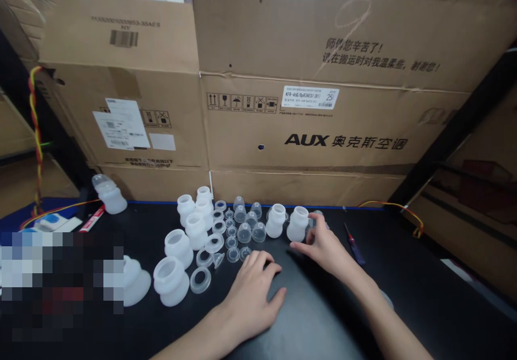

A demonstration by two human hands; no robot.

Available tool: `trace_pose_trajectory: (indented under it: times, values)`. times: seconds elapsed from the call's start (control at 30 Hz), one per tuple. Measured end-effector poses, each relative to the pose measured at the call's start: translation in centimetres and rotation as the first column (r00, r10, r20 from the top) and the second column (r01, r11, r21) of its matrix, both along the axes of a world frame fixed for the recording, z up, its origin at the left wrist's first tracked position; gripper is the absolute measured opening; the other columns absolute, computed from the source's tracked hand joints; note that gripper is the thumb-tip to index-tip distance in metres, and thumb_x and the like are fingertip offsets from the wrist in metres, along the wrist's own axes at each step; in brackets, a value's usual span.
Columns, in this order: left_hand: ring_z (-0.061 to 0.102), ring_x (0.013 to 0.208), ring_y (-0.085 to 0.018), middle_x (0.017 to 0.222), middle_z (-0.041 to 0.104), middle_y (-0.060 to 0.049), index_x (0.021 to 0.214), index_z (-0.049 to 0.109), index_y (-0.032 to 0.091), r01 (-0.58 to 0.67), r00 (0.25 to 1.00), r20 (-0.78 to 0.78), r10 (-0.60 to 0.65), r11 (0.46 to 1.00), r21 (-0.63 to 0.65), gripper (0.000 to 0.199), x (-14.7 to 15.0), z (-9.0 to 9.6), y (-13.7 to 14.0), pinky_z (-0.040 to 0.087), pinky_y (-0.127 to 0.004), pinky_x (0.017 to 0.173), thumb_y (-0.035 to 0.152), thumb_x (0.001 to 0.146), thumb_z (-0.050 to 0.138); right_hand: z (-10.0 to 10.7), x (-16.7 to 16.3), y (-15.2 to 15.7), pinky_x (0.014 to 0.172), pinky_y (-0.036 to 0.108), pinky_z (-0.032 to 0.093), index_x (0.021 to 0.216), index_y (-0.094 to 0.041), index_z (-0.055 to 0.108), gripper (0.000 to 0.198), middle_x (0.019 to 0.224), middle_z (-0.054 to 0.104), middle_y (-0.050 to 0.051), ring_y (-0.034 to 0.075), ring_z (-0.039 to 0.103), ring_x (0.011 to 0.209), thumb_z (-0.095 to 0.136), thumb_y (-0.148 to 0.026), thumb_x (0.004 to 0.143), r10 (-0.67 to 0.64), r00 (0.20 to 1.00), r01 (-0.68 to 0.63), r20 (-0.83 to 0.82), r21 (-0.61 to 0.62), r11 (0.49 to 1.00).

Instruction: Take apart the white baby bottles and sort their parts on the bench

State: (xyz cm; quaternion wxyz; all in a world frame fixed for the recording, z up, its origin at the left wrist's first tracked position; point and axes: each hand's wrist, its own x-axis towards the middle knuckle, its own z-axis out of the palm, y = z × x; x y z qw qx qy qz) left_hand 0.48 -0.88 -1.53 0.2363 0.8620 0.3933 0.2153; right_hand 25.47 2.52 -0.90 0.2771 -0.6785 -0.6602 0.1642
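Observation:
My left hand (258, 290) is low over the black table, fingers loosely bent and thumb apart, holding nothing. Its fingertips are beside a clear silicone nipple (245, 253). My right hand (325, 244) is just right of a white, waisted baby bottle (298, 224), thumb and fingers spread around its near right side; I see no firm grip. A similar open-topped bottle (276, 221) stands to its left. Behind my right fingers is a clear piece, mostly hidden. Several clear dome caps (244, 233) stand left of the bottles, next to nipples and ring collars (201, 279).
More open bottles (172, 282) stand in a group at the left. A capped bottle (110, 194) is at the far left, near a red-and-white marker (92, 220). A screwdriver (354, 245) lies at the right. Large cardboard (302, 177) walls the back.

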Motion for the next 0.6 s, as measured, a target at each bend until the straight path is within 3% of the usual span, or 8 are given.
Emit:
trace_pose_trajectory:
  times: [0.07, 0.17, 0.27, 0.33, 0.47, 0.53, 0.6]
  values:
    - [0.057, 0.117, -0.031, 0.123, 0.063, -0.011, 0.121, 0.071, 0.021, 0.039, 0.999, 0.002, -0.039, 0.999, -0.002, 0.032, -0.1, 0.2, 0.1, 0.049, -0.049, 0.105, 0.027, 0.089, 0.068, 0.5, 0.1, -0.1, 0.065, 0.031, 0.043, 0.14, -0.019, 0.028, 0.081, 0.069, 0.06, -0.006, 0.024, 0.065, 0.067, 0.075, -0.05, 0.082, -0.007, 0.999, 0.009, -0.036, 0.048, 0.999]
    - [0.058, 0.118, -0.03, 0.123, 0.065, -0.01, 0.121, 0.07, 0.021, 0.1, 0.995, -0.005, -0.1, 0.995, 0.01, 0.033, -0.4, 0.6, 0.2, 0.049, -0.047, 0.107, 0.026, 0.089, 0.07, 1.2, -0.1, -0.5, 0.061, 0.03, 0.039, 0.129, -0.023, 0.033, 0.065, 0.067, 0.053, -0.009, 0.021, 0.058, 0.06, 0.072, -0.05, 0.084, -0.019, 0.998, 0.028, -0.064, 0.144, 0.989]
    - [0.058, 0.122, -0.03, 0.128, 0.066, -0.011, 0.125, 0.07, 0.021, 0.168, 0.985, -0.032, -0.167, 0.986, 0.013, 0.036, -0.9, 1.3, 0.4, 0.047, -0.047, 0.111, 0.027, 0.089, 0.071, 1.4, -1.3, -1.0, 0.059, 0.028, 0.033, 0.093, -0.026, 0.04, 0.031, 0.065, 0.043, -0.008, 0.016, 0.045, 0.055, 0.065, -0.044, 0.089, -0.027, 0.993, 0.064, -0.114, 0.329, 0.942]
    - [0.056, 0.131, -0.032, 0.14, 0.063, -0.011, 0.134, 0.066, 0.022, 0.245, 0.968, -0.06, -0.244, 0.97, 0.004, 0.046, -1.5, 1.8, 0.7, 0.043, -0.048, 0.117, 0.028, 0.089, 0.072, 1.1, -2.6, -1.4, 0.056, 0.028, 0.029, 0.073, -0.026, 0.031, 0.036, 0.061, 0.034, -0.008, 0.014, 0.037, 0.053, 0.055, -0.04, 0.095, 0.021, 0.985, 0.053, -0.169, 0.425, 0.904]
    - [0.044, 0.147, -0.034, 0.16, 0.049, -0.01, 0.152, 0.05, 0.029, 0.431, 0.898, -0.091, -0.43, 0.902, -0.013, 0.069, -2.9, 1.8, 1.3, 0.032, -0.053, 0.126, 0.031, 0.087, 0.075, -0.4, -6.2, -2.6, 0.053, 0.028, 0.023, 0.061, -0.024, 0.026, 0.048, 0.054, 0.03, -0.007, 0.011, 0.03, 0.05, 0.045, -0.037, 0.103, 0.255, 0.955, -0.171, -0.149, 0.425, 0.889]
    - [0.051, 0.141, -0.032, 0.155, 0.055, -0.008, 0.149, 0.052, 0.031, 0.464, 0.884, -0.057, -0.463, 0.886, -0.002, 0.069, -3.3, 1.0, 1.7, 0.036, -0.05, 0.124, 0.03, 0.085, 0.078, -1.0, -8.0, -3.2, 0.056, 0.027, 0.024, 0.062, -0.021, 0.033, 0.045, 0.057, 0.039, -0.005, 0.011, 0.035, 0.053, 0.047, -0.033, 0.103, 0.417, 0.905, -0.37, -0.085, 0.325, 0.87]
    - [0.061, 0.128, -0.029, 0.14, 0.066, -0.005, 0.14, 0.06, 0.031, 0.43, 0.903, -0.004, -0.43, 0.903, 0.015, 0.061, -3.4, 0.0, 2.1, 0.045, -0.044, 0.117, 0.028, 0.083, 0.08, -1.5, -9.4, -3.6, 0.059, 0.026, 0.026, 0.065, -0.02, 0.039, 0.041, 0.061, 0.046, -0.005, 0.01, 0.038, 0.057, 0.049, -0.031, 0.102, 0.533, 0.844, -0.509, -0.063, 0.221, 0.832]
